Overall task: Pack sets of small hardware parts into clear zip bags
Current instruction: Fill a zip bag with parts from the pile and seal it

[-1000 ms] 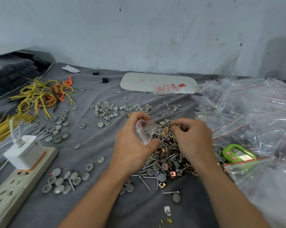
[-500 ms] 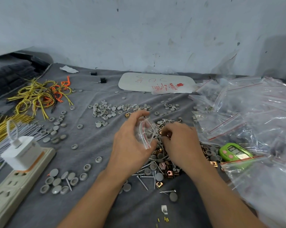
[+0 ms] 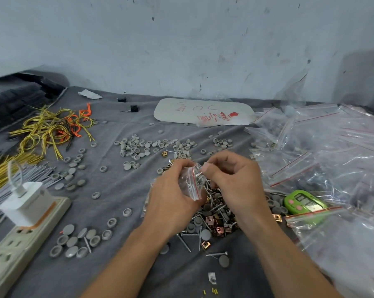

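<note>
The left hand (image 3: 173, 201) was curled round a small clear bag (image 3: 189, 183), thumb and fingers pinching its sides so the red-striped mouth gaped toward the other hand. It held the bag just above the pile (image 3: 216, 205), I'd guess so that anything dropped would fall back among its own kind. The right hand (image 3: 235, 181) had thumb and forefinger pinched together at the bag's mouth on what looked like a thin screw (image 3: 199, 174), the other fingers curled loosely. How much was already inside I couldn't tell through the creased film.

The pile was a prickly tangle. It held slim grey steel screws (image 3: 213, 197) with flat heads and squarish copper-coloured clips (image 3: 219, 230) folded from sheet. There were also dull grey caps (image 3: 143, 147), round and dished like buttons, which lay scattered across the table too. All sat on a soft grey cloth (image 3: 121, 190), probably there to stop small parts rolling or bouncing off. To the right lay a slippery heap of spare bags (image 3: 332, 151), glossy and crinkled, within easy reach of the right hand. A green plastic gadget (image 3: 303, 204) with a small screen rested between that heap and the pile. Off to the left were looped yellow wires (image 3: 48, 130) and a cream power strip (image 3: 13, 250), well apart from the work
</note>
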